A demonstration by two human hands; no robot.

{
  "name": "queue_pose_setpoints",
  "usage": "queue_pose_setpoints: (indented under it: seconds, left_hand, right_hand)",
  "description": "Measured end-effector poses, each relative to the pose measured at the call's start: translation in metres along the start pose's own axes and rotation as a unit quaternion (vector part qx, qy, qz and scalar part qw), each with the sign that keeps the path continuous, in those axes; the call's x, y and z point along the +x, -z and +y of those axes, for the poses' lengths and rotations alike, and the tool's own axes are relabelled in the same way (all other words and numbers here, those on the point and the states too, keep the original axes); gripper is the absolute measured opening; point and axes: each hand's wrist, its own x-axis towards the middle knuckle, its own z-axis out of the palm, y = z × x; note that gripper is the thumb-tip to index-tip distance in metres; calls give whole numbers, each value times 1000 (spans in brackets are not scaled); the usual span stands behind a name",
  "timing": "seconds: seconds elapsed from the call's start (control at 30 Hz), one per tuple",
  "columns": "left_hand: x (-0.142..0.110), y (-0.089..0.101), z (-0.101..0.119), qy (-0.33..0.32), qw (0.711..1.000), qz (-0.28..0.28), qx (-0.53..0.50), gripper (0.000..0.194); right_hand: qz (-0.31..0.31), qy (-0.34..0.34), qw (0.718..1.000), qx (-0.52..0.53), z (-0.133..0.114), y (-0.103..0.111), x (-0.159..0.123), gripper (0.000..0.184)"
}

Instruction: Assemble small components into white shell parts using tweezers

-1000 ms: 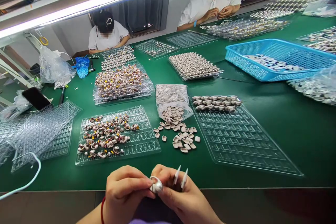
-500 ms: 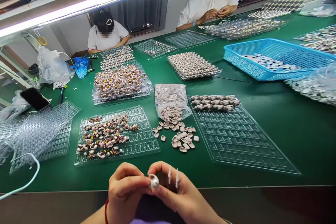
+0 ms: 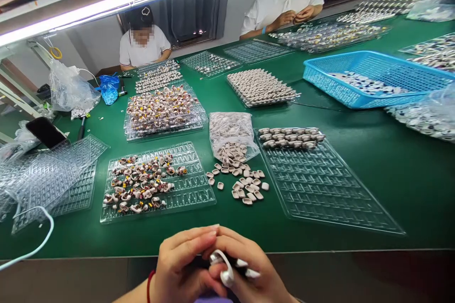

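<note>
At the table's front edge, my left hand (image 3: 185, 262) and my right hand (image 3: 250, 262) are closed together around a pale, shiny ear-hook earphone (image 3: 226, 265). Its curved hook and rounded end show between my fingers, while part of the body is hidden. Tucked in my right hand as well is a slim dark tool with two pale tips, which looks like tweezers (image 3: 251, 273). In front of my hands lies a clear tray (image 3: 194, 194) with several earphone parts showing red and yellow bits. Loose beige shell covers (image 3: 245, 189) spill from a plastic bag (image 3: 231, 125).
To the right lies a clear tray (image 3: 330, 189) with rows of beige pieces at its far end. Filled trays (image 3: 163, 113) are stacked behind. A blue basket (image 3: 355, 99) stands at right, empty trays (image 3: 67, 184) and a phone (image 3: 48, 132) at left. Two people sit across the table.
My hands have drawn closer together and moved slightly down. The earphone has turned so its hook faces me, and the tweezers' tips now point right instead of up.
</note>
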Motion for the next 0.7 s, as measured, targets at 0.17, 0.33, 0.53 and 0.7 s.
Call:
queue_pose_setpoints:
  seconds: [0.17,0.33,0.53,0.7]
  left_hand:
    - [-3,-6,2,-7,1000,11,-26,51]
    - [-1,4,0,1,999,-28,29,55]
    - [-4,-2,2,189,981,33,35,39]
    - [-4,-8,5,370,907,-10,-201,35]
  right_hand:
    - [30,14,999,23,2,-7,-9,24]
    - [9,37,998,-42,1,0,-3,18]
    - [47,76,982,-167,9,5,-1,40]
    - [24,74,987,-137,12,7,-5,50]
